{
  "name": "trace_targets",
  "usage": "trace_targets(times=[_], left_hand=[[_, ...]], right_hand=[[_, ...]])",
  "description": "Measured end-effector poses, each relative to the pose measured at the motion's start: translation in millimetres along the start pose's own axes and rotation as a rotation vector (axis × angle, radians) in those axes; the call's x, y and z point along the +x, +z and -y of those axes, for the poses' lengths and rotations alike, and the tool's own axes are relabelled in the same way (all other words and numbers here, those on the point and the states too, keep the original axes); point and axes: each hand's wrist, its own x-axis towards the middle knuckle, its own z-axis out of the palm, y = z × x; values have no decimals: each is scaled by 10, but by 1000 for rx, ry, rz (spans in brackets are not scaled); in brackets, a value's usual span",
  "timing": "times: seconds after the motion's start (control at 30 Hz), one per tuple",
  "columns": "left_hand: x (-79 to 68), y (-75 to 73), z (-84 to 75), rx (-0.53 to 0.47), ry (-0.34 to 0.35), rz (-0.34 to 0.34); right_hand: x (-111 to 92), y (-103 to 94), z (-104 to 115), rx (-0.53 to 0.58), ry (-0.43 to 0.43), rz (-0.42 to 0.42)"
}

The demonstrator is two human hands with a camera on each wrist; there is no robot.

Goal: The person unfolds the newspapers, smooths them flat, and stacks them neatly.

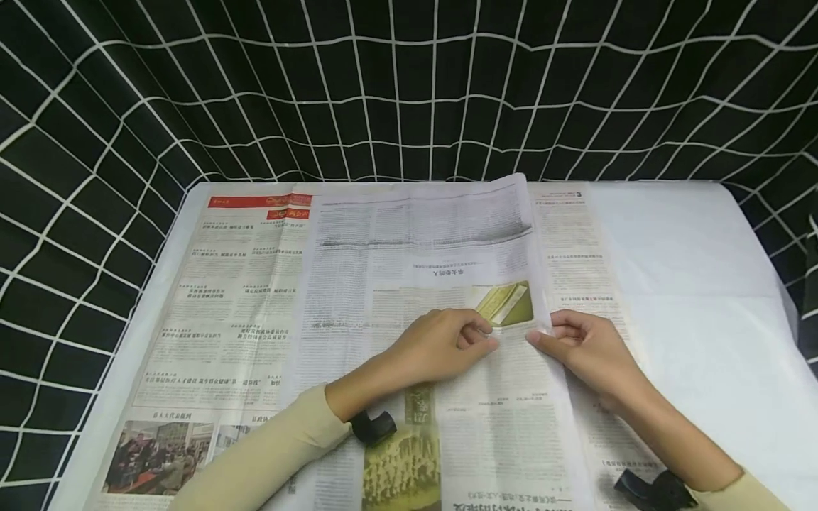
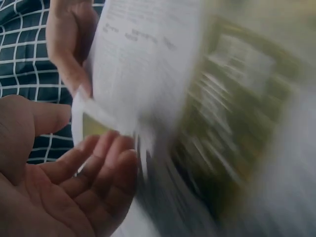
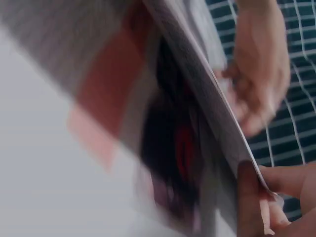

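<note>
A printed newspaper sheet lies over other newspaper pages. My right hand pinches its right edge between thumb and fingers; the right wrist view shows the thumb and fingers on either side of the raised sheet. My left hand is over the middle of the page, left of the right hand, its fingers loosely bent. In the left wrist view the left hand has its palm and relaxed fingers in sight beside a turned-up paper edge, holding nothing. Much of the paper is blurred in both wrist views.
Under the top sheet, a newspaper page with red headers spreads to the left, and another page shows at the right. A white table surface lies beyond it. Black cloth with a white grid hangs around the back and sides.
</note>
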Motion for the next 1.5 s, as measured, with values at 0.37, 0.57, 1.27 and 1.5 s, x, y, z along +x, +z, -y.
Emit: trace_targets(times=[0.37, 0.57, 1.27, 1.5], left_hand=[[40, -23, -46, -15, -73, -32], [56, 14, -61, 121, -95, -45], [140, 72, -118, 201, -113, -132], [30, -235, -142, 48, -227, -36]], right_hand=[[-123, 411, 37, 230, -38, 90], [-78, 519, -1, 220, -50, 76], [-71, 636, -39, 65, -118, 9], [-111, 616, -70, 124, -101, 77]])
